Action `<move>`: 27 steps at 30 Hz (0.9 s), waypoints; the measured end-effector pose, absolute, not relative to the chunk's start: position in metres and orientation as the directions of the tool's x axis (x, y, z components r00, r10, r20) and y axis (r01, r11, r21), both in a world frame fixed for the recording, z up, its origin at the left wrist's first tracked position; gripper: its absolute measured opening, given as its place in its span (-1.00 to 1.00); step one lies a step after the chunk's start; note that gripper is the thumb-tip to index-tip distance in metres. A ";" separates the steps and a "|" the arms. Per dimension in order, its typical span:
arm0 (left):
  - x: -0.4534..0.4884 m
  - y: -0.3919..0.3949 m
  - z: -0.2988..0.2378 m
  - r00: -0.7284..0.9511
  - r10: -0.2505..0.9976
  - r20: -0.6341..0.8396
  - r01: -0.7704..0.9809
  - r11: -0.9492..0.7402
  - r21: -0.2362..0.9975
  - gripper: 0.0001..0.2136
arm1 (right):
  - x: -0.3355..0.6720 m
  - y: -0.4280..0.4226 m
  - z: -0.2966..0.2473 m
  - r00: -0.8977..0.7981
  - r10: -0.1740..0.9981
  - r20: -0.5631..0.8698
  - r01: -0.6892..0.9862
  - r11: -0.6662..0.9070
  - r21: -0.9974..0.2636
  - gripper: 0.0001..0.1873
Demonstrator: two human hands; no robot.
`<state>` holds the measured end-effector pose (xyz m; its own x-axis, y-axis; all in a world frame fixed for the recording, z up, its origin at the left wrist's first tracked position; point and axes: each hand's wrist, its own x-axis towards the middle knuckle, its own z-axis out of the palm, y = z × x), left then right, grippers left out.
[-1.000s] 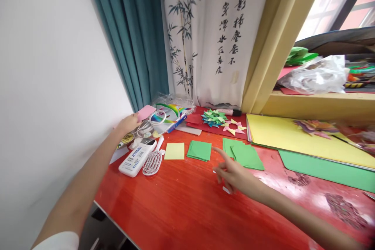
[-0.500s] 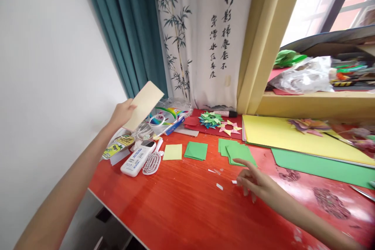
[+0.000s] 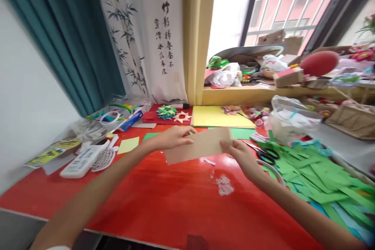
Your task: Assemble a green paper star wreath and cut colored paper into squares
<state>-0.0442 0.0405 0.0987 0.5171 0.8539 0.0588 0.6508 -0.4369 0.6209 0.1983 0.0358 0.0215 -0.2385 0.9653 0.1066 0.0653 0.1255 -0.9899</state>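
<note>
Now centred: tan paper strip [image 3: 195, 146], moments ago raised one-handed by left hand [image 3: 172, 137] over desk [image 3: 164, 203] clutter; right hand [image 3: 243, 156] has joined. Fingers of both pinch opposite ends.

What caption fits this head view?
Left hand and right hand hold a tan paper sheet by its ends over the red table.

Bright daylight from the window [image 3: 231, 11] at upper right, overexposed; soft glare on the red table [image 3: 181, 203]; motion blur throughout; wide-angle stretching at the edges.
</note>
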 end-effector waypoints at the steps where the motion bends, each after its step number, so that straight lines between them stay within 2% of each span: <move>1: -0.040 0.044 0.085 0.415 0.900 0.134 0.591 -0.378 0.712 -0.76 | 0.210 0.036 0.016 -0.190 0.975 0.116 0.036 0.125 -0.992 -0.56; 2: -0.037 0.047 0.071 0.282 0.940 0.192 0.477 -0.311 0.822 -0.75 | 0.221 0.037 0.010 -0.151 0.980 0.132 -0.001 0.133 -0.991 -0.56; 3: -0.035 0.049 0.056 0.224 0.952 0.207 0.425 -0.286 0.859 -0.72 | 0.230 0.039 0.004 -0.129 0.981 0.146 -0.036 0.143 -0.989 -0.56; 8: -0.023 0.046 -0.002 0.199 0.969 0.148 0.242 -0.195 0.951 -0.61 | 0.246 0.048 -0.011 -0.135 0.975 0.179 -0.062 0.172 -0.983 -0.55; 14: -0.015 0.039 -0.015 0.148 0.981 0.127 0.126 -0.146 0.981 -0.70 | 0.247 0.049 -0.011 -0.102 0.975 0.198 0.030 0.202 -0.979 -0.62; 18: -0.020 0.037 -0.012 0.096 0.987 0.126 0.089 -0.134 0.987 -0.74 | 0.249 0.049 -0.013 -0.114 0.970 0.214 0.009 0.217 -0.976 -0.73; 22: -0.022 0.036 -0.014 0.096 0.993 0.073 0.050 -0.078 0.996 -0.70 | 0.246 0.049 -0.016 -0.161 0.968 0.193 -0.028 0.191 -0.981 -0.74; 24: -0.023 0.036 -0.014 0.102 0.991 0.084 0.048 -0.090 0.995 -0.75 | 0.246 0.049 -0.016 -0.182 0.964 0.191 -0.018 0.191 -0.981 -0.76; 27: -0.027 0.036 -0.010 0.122 0.978 0.170 0.089 -0.181 0.979 -0.90 | 0.251 0.048 -0.013 -0.157 0.949 0.272 0.087 0.288 -0.954 -0.79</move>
